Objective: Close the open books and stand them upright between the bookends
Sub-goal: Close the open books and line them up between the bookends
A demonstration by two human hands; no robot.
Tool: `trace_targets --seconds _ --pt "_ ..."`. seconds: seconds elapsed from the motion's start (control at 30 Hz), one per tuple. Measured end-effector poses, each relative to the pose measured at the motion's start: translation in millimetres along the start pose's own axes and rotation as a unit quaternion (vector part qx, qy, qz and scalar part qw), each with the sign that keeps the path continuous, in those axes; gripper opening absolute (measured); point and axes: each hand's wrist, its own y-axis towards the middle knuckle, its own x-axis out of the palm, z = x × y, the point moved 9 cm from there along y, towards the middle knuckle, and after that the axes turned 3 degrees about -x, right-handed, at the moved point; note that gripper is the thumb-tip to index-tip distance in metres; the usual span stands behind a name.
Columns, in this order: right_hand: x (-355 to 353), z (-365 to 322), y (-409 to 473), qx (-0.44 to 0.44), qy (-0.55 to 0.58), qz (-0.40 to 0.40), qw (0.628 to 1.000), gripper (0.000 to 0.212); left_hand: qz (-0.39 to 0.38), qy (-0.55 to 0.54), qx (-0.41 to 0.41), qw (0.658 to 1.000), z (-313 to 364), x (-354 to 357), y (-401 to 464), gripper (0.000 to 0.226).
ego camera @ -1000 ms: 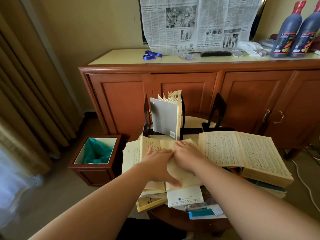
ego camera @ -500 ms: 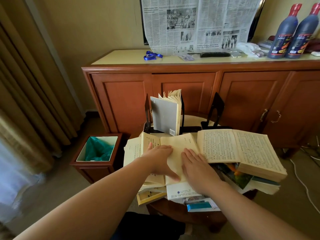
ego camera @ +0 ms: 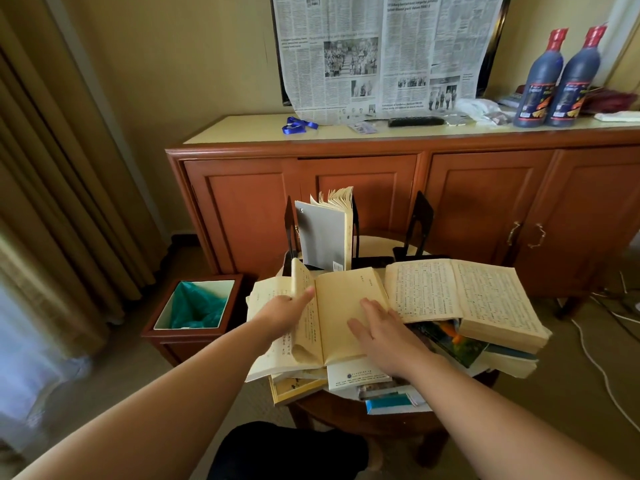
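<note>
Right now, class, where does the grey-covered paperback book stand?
In the head view, the grey-covered paperback book stands upright at the back of the round wooden table, between two black metal bookends, just behind the open yellowed book.

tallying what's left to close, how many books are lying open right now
2: one open book under both hands, left hand lifting pages, right hand flat on it; a thicker open book to its right. The stack beneath may hide more.

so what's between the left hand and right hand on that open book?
Head view: a curled sheaf of lifted pages and the book's gutter. The left hand holds those pages up; the right hand lies flat on the right page of the open book.
</note>
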Motion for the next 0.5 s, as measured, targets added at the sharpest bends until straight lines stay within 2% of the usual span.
trace_targets --seconds 0.1,0.23,0.37,0.5 --pt "-6 2 2 0.014 0.035 0.012 0.999 0.066 -0.021 -0.014 0.038 0.999 11 11 -2 0.074" --pt "-11 1 2 0.033 0.065 -0.010 0.997 0.106 -0.041 -0.060 0.043 0.996 16 22 4 0.060" --pt "-12 0 5 0.034 0.078 -0.017 0.996 0.127 -0.025 -0.069 0.081 0.994 24 22 5 0.039" --pt "-8 5 8 0.046 0.071 -0.020 0.996 0.117 -0.010 -0.088 0.134 0.987 37 22 -2 0.049"
